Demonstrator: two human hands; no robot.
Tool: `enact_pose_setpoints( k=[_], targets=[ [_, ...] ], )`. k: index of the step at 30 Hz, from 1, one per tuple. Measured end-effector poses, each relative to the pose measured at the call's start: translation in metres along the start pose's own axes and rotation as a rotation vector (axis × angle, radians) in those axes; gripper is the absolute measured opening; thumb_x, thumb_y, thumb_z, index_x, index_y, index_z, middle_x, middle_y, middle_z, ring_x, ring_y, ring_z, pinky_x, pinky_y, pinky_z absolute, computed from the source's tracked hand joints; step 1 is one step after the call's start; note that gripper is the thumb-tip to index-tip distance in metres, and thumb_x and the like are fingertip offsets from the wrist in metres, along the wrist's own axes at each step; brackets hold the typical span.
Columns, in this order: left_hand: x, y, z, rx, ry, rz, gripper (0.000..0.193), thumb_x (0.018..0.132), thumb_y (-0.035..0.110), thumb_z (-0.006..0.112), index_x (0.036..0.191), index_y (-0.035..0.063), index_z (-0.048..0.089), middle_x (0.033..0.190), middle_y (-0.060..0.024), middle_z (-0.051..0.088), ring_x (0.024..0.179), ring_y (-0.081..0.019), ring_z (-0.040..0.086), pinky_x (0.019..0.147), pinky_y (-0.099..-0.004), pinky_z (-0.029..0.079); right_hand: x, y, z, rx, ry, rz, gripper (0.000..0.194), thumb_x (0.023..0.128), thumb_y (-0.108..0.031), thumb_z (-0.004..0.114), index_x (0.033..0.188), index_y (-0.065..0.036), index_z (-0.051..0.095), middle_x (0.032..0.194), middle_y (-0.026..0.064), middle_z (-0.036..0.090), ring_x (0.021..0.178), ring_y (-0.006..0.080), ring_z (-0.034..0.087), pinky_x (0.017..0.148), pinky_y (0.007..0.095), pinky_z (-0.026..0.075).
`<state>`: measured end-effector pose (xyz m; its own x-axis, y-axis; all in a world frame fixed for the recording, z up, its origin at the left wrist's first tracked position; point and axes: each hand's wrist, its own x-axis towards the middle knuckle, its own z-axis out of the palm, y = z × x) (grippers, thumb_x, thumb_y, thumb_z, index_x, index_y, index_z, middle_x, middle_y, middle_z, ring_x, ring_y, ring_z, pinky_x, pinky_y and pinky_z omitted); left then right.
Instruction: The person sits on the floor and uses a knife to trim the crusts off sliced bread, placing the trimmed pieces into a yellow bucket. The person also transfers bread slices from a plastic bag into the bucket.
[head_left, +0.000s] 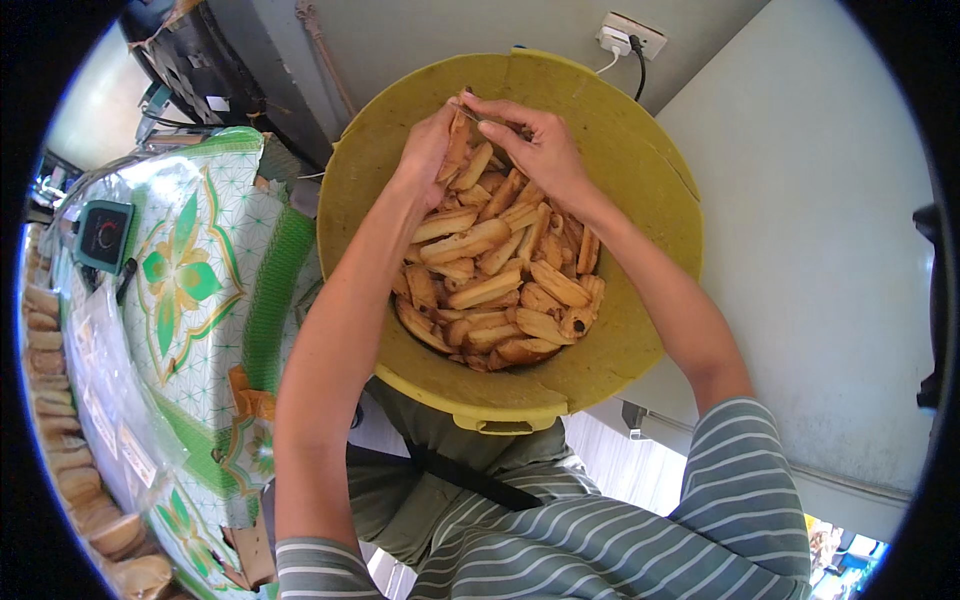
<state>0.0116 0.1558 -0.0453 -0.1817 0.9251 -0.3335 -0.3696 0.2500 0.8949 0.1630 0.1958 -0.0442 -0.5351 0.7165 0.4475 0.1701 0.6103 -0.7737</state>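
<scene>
A deep yellow plastic tub (637, 150) stands before me, heaped with brown and pale bread sticks (480, 289). Over the far part of the heap, my left hand (426, 154) grips a long brown bread piece (455, 146) held roughly upright. My right hand (540, 146) pinches a thin metal blade (466, 112) between thumb and fingers, its end meeting the top of that piece. The fingers partly cover the blade, so its full shape is hidden. Some sticks in the tub show pale cut-looking faces, others a browned crust.
To the left is a table with a green-and-white patterned cover (202, 255), holding a dark teal device (105, 234) and clear plastic packaging (112, 390). Rounded bread pieces (82, 480) line the far left. A large white panel (810, 247) stands right; a wall socket (634, 36) holds plugs.
</scene>
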Motion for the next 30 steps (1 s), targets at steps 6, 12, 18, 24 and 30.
enact_pose_setpoints(
  k=[6,12,18,24,30],
  targets=[
    [0.000,0.000,0.002,0.013,0.000,0.028,0.036,0.100,0.039,0.044,0.094,0.0073,0.059,0.074,-0.0019,0.050,0.063,-0.0117,0.048,0.053,-0.0277,0.043,-0.001,0.006,0.002,0.026,0.078,-0.010,0.033,0.091,-0.025,0.061,0.123,-0.019,0.064,0.117,0.0062,0.067,0.108,0.0238,0.064,0.093,0.0320,0.048],
    [0.001,-0.002,0.001,0.021,-0.097,0.053,0.034,0.097,0.043,0.051,0.093,0.0100,0.056,0.076,0.0002,0.051,0.060,-0.0098,0.049,0.052,-0.0242,0.044,0.001,0.012,-0.001,0.059,0.067,0.012,0.032,0.091,-0.024,0.062,0.123,-0.019,0.064,0.119,0.0059,0.067,0.108,0.0203,0.064,0.093,0.0305,0.047],
    [-0.009,0.005,0.007,0.017,-0.108,0.066,0.035,0.098,0.043,0.051,0.090,0.0091,0.057,0.072,0.0008,0.051,0.059,-0.0091,0.049,0.052,-0.0237,0.044,0.003,0.012,-0.006,0.136,0.061,0.093,0.038,0.093,-0.015,0.062,0.131,-0.010,0.058,0.114,-0.0026,0.065,0.076,0.0048,0.051,0.072,0.0206,0.044],
    [-0.007,0.003,0.006,0.089,-0.094,0.090,0.035,0.098,0.042,0.050,0.089,0.0086,0.056,0.072,0.0010,0.051,0.056,-0.0087,0.047,0.048,-0.0241,0.039,0.004,0.018,-0.005,0.291,0.051,0.145,0.033,0.093,-0.014,0.063,0.126,-0.008,0.062,0.098,-0.0060,0.064,0.061,0.0004,0.037,0.054,0.0166,0.034],
    [-0.008,0.005,0.007,0.146,-0.126,0.045,0.044,0.100,0.039,0.046,0.116,0.0001,0.060,0.088,-0.0048,0.059,0.071,-0.0098,0.054,0.060,-0.0264,0.046,0.008,0.020,-0.008,0.186,0.126,-0.008,0.032,0.093,-0.016,0.063,0.124,-0.010,0.063,0.088,-0.0065,0.063,0.054,-0.0005,0.032,0.046,0.0168,0.026]
  ],
)
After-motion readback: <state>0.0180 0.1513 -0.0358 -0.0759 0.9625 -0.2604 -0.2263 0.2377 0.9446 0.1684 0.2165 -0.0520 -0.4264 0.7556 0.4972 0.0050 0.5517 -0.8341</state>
